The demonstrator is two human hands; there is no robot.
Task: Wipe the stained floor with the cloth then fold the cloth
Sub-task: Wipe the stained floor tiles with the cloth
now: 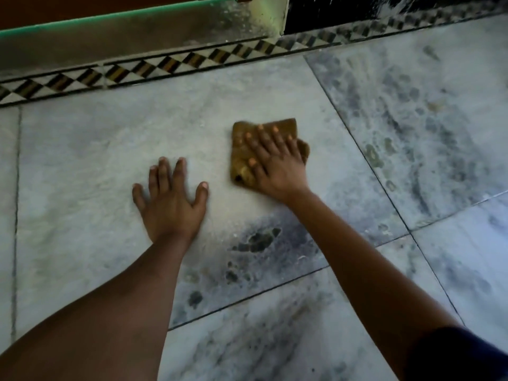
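Both forearms reach in from the bottom of the view, and a dark sleeve (467, 353) shows at the lower right corner. On the left, the left hand (170, 199) lies flat on the pale floor tile (82, 166), fingers spread and holding nothing, apparently propping the body. Just beside it to the right, the right hand (275, 160) presses palm-down on the brown cloth (242, 149), fingers splayed over it rather than curled around it; the cloth is bunched and roughly folded beneath the palm, flat on the same tile.

Dark stains (258, 240) sit nearer the camera between the two arms, and more smudging covers the tile to the right (412, 127). Wiping looks only partly done, and folding has not begun.

With only a flat palm on it, the cloth could slide out or roll up under a hard push, smearing the grime instead of lifting it. A damp tile could also let the propping hand slip.

Ahead, the patterned border strip (165, 67) and the step (123, 42) behind it close off the far side, so strokes have little room forward. Open floor lies to the right and toward the camera, where the dirt is.
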